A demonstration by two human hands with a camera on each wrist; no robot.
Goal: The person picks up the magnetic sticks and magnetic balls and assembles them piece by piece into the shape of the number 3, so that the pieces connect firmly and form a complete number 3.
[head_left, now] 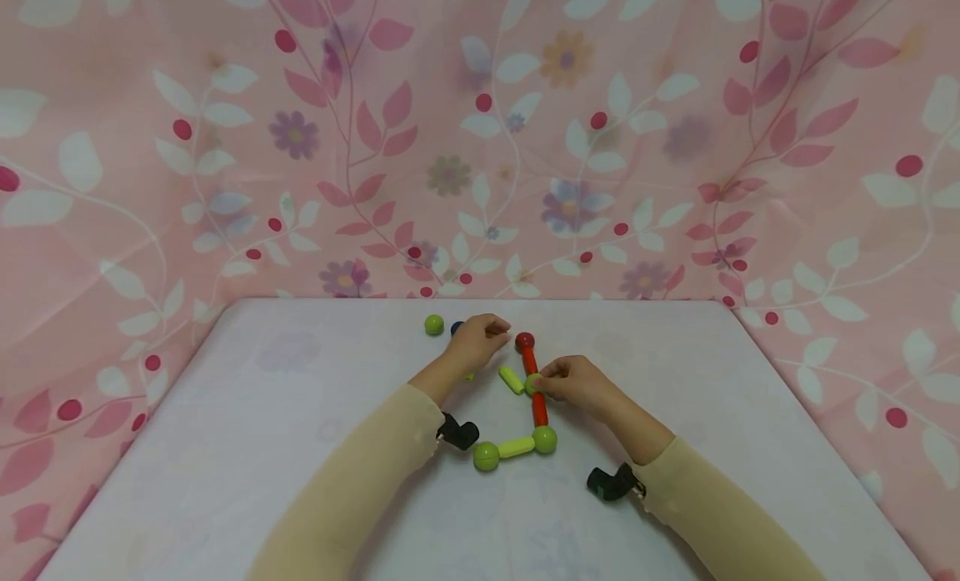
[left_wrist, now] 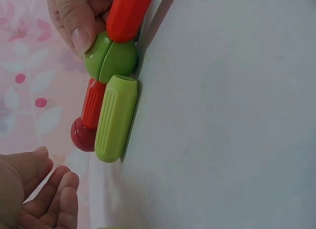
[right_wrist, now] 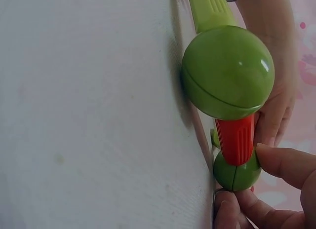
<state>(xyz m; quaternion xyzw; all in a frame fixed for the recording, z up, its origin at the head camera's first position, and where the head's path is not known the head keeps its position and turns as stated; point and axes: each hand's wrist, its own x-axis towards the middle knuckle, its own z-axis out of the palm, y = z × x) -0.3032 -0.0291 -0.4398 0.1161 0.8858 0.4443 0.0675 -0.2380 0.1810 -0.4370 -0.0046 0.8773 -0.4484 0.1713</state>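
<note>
My right hand (head_left: 581, 385) pinches a green ball (right_wrist: 237, 174) between thumb and fingers. Red rods (head_left: 540, 410) join that ball to a red ball (head_left: 525, 341) at the far end and to another green ball (head_left: 544, 439) at the near end. From the near ball a yellow-green rod (head_left: 516, 448) runs left to one more green ball (head_left: 486, 457). Beside the pinched ball lies a loose yellow-green rod (left_wrist: 116, 119). My left hand (head_left: 480, 341) hovers left of the red ball, fingers loosely curled around nothing.
At the back of the white table (head_left: 285, 423), a green ball (head_left: 433, 324) sits near a dark blue ball (head_left: 457, 327) partly covered by the left hand. A yellow-green piece (head_left: 469, 377) peeks out below that wrist. A pink floral curtain (head_left: 480, 147) hangs behind the table.
</note>
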